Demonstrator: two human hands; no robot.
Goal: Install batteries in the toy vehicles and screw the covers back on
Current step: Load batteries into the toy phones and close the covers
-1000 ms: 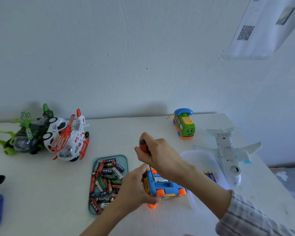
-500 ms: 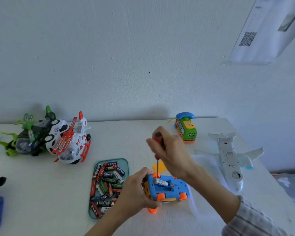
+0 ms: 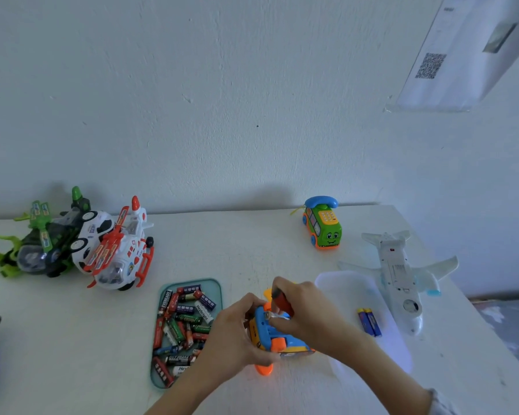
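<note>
A blue and orange toy car (image 3: 277, 339) lies turned over on the white table near the front middle. My left hand (image 3: 237, 336) grips its left end. My right hand (image 3: 304, 313) rests on top of the car, holding a red-handled screwdriver (image 3: 282, 301) laid low across the palm, with fingertips on a battery (image 3: 270, 316) in the open compartment. An orange cover piece (image 3: 268, 293) peeks out behind the hands. A teal tray (image 3: 216, 287) full of several loose batteries sits just left of the car. Two blue batteries (image 3: 369, 322) lie on a clear lid (image 3: 348, 287) to the right.
A white toy plane (image 3: 397, 277) lies belly up at the right. A green phone car (image 3: 324, 226) stands at the back. A white and red helicopter (image 3: 120, 253), a police car and a green toy cluster sit at the back left. The table's right edge runs beside the plane.
My right hand dropped from holding the screwdriver upright over the car to lying on the car with the screwdriver tucked in the palm. The left hand kept its hold.
</note>
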